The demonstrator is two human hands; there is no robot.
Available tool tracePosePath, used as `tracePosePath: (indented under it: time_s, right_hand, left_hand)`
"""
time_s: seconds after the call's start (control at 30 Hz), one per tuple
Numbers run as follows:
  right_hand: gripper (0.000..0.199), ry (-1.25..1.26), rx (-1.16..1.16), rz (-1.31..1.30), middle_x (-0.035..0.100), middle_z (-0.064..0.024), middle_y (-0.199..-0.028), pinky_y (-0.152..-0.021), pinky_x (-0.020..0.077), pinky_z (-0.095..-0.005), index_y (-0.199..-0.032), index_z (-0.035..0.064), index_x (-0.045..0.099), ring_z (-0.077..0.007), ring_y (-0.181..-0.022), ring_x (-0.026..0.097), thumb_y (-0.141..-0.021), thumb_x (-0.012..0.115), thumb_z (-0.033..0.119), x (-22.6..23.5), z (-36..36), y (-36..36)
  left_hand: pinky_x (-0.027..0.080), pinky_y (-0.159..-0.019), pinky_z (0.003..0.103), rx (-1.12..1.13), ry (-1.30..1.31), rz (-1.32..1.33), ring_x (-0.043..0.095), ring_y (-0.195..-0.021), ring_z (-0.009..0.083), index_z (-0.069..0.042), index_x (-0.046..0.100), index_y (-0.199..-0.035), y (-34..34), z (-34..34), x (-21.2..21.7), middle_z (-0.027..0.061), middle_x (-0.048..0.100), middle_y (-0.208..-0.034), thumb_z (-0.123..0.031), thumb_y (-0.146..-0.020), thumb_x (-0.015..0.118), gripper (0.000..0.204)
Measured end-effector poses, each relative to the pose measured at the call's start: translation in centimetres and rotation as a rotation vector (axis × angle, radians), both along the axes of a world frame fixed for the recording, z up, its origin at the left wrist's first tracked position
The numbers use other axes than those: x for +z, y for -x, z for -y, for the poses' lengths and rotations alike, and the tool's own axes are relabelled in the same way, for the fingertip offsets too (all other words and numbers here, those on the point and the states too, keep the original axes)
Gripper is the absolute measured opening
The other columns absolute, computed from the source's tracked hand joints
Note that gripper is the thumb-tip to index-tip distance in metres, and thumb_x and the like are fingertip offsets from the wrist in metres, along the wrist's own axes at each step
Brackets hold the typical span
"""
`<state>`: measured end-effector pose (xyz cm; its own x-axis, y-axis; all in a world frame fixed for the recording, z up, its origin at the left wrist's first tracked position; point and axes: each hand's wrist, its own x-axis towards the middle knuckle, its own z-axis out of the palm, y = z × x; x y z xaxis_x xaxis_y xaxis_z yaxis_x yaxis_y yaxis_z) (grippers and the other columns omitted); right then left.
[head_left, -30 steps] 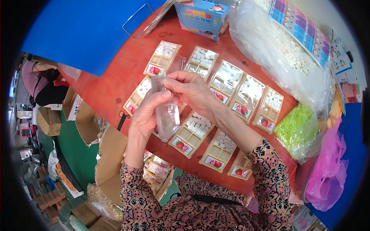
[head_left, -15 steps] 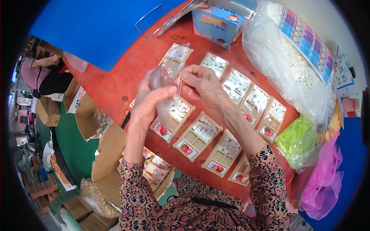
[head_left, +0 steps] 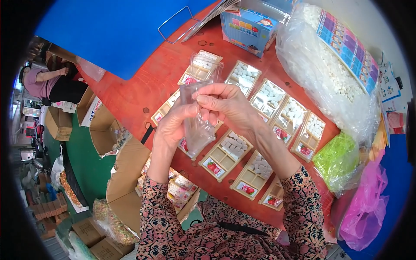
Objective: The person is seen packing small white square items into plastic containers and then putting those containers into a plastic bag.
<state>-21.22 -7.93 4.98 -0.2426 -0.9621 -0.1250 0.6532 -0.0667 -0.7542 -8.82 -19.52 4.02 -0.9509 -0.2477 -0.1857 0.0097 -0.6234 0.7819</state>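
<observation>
In front of me my left hand [head_left: 170, 125] and my right hand [head_left: 232, 103] hold a thin clear plastic cover [head_left: 201, 138] between them, above the trays. The left fingers curl around its side, while the right thumb and fingers pinch its upper part. Whether it is one piece or several nested ones I cannot make out. Beneath and around my hands lie several beige compartment trays [head_left: 228, 162], each with small white pieces and a strawberry picture. A glossy clear layer shows over some of them, such as the tray [head_left: 268, 99] beyond my right wrist.
On the red table [head_left: 130, 104] stand a blue printed box [head_left: 242, 30], a large clear bag of white pieces [head_left: 303, 69] and a bag of bright green shreds [head_left: 336, 158]. A pink plastic bag [head_left: 364, 212] hangs at right. An open cardboard box [head_left: 123, 186] holds small packages; a person [head_left: 41, 82] is far left.
The clear plastic has turned and now slants down toward me. My right hand has come closer to my left and pinches its upper part. The view has shifted slightly.
</observation>
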Motion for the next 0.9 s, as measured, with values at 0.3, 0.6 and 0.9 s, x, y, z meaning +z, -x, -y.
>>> tracePosePath:
  time_s: [0.3, 0.6, 0.9]
  right_hand:
    - [0.016, 0.034, -0.041, -0.069, 0.058, 0.0002, -0.077, -0.048, 0.0346, -0.0188, -0.088, 0.0054, 0.056, -0.0048, -0.058, 0.049, -0.091, 0.059, 0.021, -0.4, 0.3, -0.9]
    - [0.011, -0.109, -0.386, -0.43, 0.062, -0.0025, -0.072, -0.047, 0.0386, -0.0189, -0.081, 0.0025, 0.06, -0.0048, -0.056, 0.052, -0.085, 0.063, 0.013, -1.3, 4.4, 1.6]
    - [0.023, -0.504, -0.558, -0.481, 0.061, -0.0127, -0.065, -0.038, 0.044, -0.0263, -0.095, -0.0054, 0.049, -0.0143, -0.045, 0.056, -0.079, 0.063, 0.003, -7.0, 10.0, 3.5]
  left_hand:
    - [0.051, -0.073, 0.03, 0.074, 0.039, 0.112, 0.062, -0.08, 0.0201, 0.002, 0.048, -0.119, -0.1, 0.1, 0.8, 0.0108, 0.06, -0.095, -0.019, -0.067, 0.077, 0.064]
    - [0.047, -0.073, 0.029, 0.373, 1.065, 0.288, 0.057, -0.084, 0.0164, 0.002, 0.049, -0.117, 2.2, 3.4, 4.8, 0.0088, 0.058, -0.094, -0.017, -0.059, 0.079, 0.068]
    - [0.044, -0.085, 0.033, 0.183, 1.241, 0.446, 0.057, -0.099, 0.026, 0.002, 0.051, -0.115, 7.2, 11.1, -0.9, 0.0171, 0.059, -0.106, -0.03, -0.052, 0.074, 0.074]
